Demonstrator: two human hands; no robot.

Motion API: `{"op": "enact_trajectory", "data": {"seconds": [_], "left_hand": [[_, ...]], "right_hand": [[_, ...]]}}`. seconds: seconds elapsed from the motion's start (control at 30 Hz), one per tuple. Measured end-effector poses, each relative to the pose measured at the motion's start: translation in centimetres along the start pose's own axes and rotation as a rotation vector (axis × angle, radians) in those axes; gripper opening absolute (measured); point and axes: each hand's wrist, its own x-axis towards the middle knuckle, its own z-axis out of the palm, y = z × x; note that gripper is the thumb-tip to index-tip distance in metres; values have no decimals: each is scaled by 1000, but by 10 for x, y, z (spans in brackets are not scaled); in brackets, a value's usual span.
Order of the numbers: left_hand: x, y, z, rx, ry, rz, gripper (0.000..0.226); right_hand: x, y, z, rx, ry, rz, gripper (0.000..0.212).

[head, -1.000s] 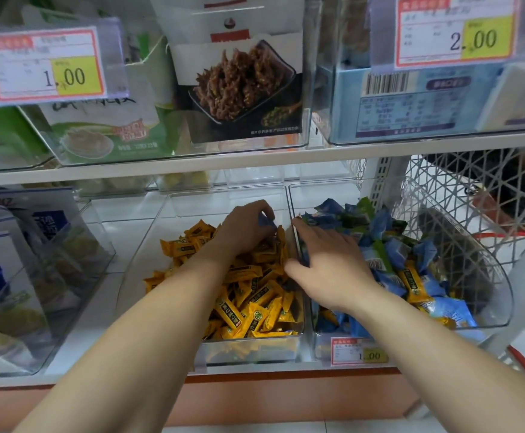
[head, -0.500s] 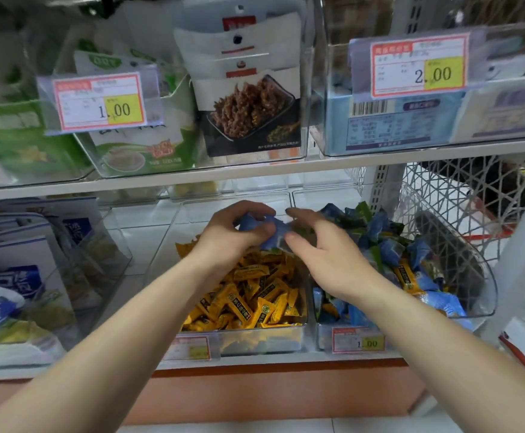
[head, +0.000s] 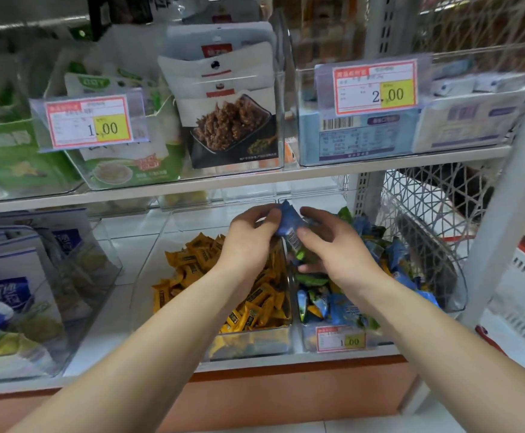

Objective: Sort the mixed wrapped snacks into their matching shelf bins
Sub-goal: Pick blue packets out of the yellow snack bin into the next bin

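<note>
Evidently, the blue snack wrapper [head: 288, 220] is crinkled.

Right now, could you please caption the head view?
Left hand and right hand hold a blue wrapped snack above clear plastic shelf bins.

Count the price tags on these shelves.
3: upper-left tag, upper-right tag, and lower tag on the blue-snack bin. The left arm may hide more.

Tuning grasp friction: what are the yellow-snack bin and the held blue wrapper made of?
The bin looks like clear rigid plastic, glossy: contents show through, edges glint. The blue wrapper looks like thin glossy film, plastic or foil-laminate, can't tell which: creased, catching light.
</note>
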Motion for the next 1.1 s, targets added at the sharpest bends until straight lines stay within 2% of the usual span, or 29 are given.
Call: {"op": "enact_trajectory", "data": {"seconds": [0.1,0.23,0.33,0.4,0.5,0.6,0.7,0.77,0.93,1.03,1.1], "left_hand": [[4,-6,-6,76,-109,-4,24],[24,-17,-37,565,-39,131,25],[40,-32,-61,815,3,98,15],[50,-41,-69,900,-26,92,15],[66,-50,-65,981,-93,166,16],[90,-58,-48,1122,-200,241,27],[114,-70,-34,1206,-297,188,41],[127,-80,-31,1288,-342,125,45],[142,-91,-35,1375,-355,120,40],[137,-83,-50,1284,-270,172,24],[128,-72,-66,1124,-204,191,16]], "right_hand": [[2,1,-9,-164,25,-98,29],[11,5,-32,-628,225,-276,35],[19,12,-49,-1061,279,-70,42],[22,14,-54,-1215,328,8,51],[26,5,-43,-1190,332,-169,58],[24,3,-10,-1107,111,-282,56],[21,22,20,-1182,-79,-238,62],[23,32,25,-1206,-91,-176,58],[30,38,21,-1187,-88,-161,73],[29,38,20,-1177,-81,-164,73],[28,38,20,-1167,-84,-164,73]]}}
